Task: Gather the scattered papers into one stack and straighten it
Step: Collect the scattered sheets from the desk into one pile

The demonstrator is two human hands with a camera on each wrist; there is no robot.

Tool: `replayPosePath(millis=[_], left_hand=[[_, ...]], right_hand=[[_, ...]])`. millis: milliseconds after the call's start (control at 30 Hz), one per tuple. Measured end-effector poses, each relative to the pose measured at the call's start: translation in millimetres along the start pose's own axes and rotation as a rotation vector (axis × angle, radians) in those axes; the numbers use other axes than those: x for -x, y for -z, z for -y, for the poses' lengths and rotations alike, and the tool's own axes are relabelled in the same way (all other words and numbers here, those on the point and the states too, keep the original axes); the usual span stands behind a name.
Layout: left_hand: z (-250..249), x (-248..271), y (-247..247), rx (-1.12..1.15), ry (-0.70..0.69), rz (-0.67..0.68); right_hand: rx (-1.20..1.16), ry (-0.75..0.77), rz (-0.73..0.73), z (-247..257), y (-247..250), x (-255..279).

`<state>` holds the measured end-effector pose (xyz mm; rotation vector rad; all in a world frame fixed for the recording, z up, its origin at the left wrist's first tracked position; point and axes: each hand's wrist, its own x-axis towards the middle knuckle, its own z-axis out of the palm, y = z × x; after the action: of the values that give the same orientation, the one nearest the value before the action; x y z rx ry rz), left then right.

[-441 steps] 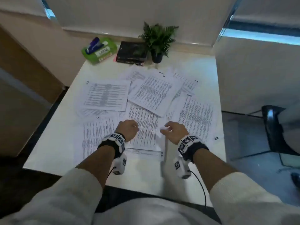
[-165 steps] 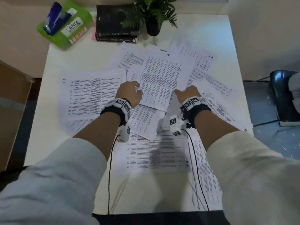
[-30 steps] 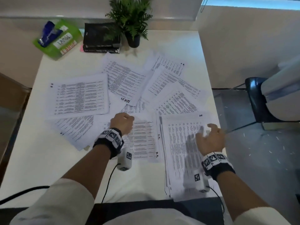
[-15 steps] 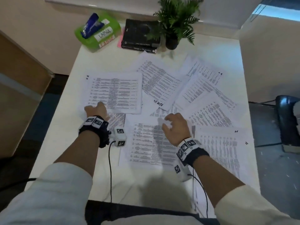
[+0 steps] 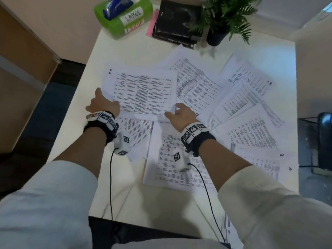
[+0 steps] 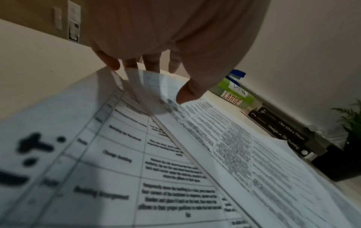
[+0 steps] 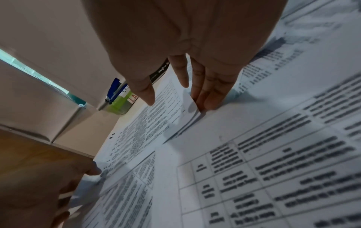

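Printed sheets lie scattered and overlapping on the white table (image 5: pixel 125 198). The top-left sheet (image 5: pixel 143 92) lies crosswise. My left hand (image 5: pixel 106 101) is at its near left corner. In the left wrist view the thumb (image 6: pixel 185 95) lies on top of the sheet (image 6: pixel 224 138) and the fingers (image 6: pixel 132 64) sit behind its curled-up edge, pinching it. My right hand (image 5: pixel 173 109) is at the sheet's near right corner. In the right wrist view its fingers (image 7: pixel 210 95) are straight beside the lifted corner (image 7: pixel 191 108) and the thumb (image 7: pixel 144 92) hovers above the sheet. More sheets (image 5: pixel 251 133) fan out to the right.
A green box labelled LARGE (image 5: pixel 124 17), black books (image 5: pixel 177 24) and a potted plant (image 5: pixel 224 18) stand along the far edge. A wooden cabinet (image 5: pixel 23 69) is off the left side. A black chair (image 5: pixel 325 141) is off the right side. Wrist cables trail over the near table edge.
Both hands moved forward onto the top-left sheet: the left slid to its near left corner and pinched it, the right left the near sheet and reached its near right corner, which lifted.
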<state>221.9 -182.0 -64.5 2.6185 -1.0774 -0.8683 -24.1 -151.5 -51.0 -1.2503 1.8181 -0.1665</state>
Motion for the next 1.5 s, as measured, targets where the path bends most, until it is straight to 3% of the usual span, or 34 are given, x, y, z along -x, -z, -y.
replayPosePath(millis=[100,167,267,433,633,767,900,967,1033,1133,1300,1500], left_hand=[[-5,-1,4,0.026,-0.014,-0.079],[-12,0,6,0.125,-0.108,-0.148],[-24,9,9,0.4,-0.325,-0.085],[-59,21,27,0.695,-0.503,0.011],[-117,76,49,0.795,-0.725,0.09],[-139,113,42,0.846,-0.839,0.211],[-147,150,10,0.804,-0.827,0.377],[-150,174,-13,0.756,-0.807,0.438],[-148,195,-39,0.75,-0.682,0.515],[-137,221,-84,0.68,-0.533,0.665],[-110,277,-148,0.291,-0.58,0.725],[-79,326,-190,0.244,-0.503,0.829]], right_hand=[[-0.021,-0.035,-0.023,2,-5,-6],[-0.061,-0.045,-0.024,0,-8,-8],[-0.156,-0.077,-0.03,-5,-4,-8],[-0.183,-0.096,-0.144,-17,29,4],[-0.148,0.161,-0.619,-33,112,32],[-0.014,0.267,-0.834,-55,176,60],[0.125,0.41,-0.651,-91,212,93],[0.175,0.381,-0.529,-117,220,112],[0.151,0.329,-0.472,-150,224,130],[0.029,0.188,-0.401,-204,222,154],[-0.147,-0.109,-0.317,-290,190,176],[-0.121,-0.368,-0.318,-339,162,194]])
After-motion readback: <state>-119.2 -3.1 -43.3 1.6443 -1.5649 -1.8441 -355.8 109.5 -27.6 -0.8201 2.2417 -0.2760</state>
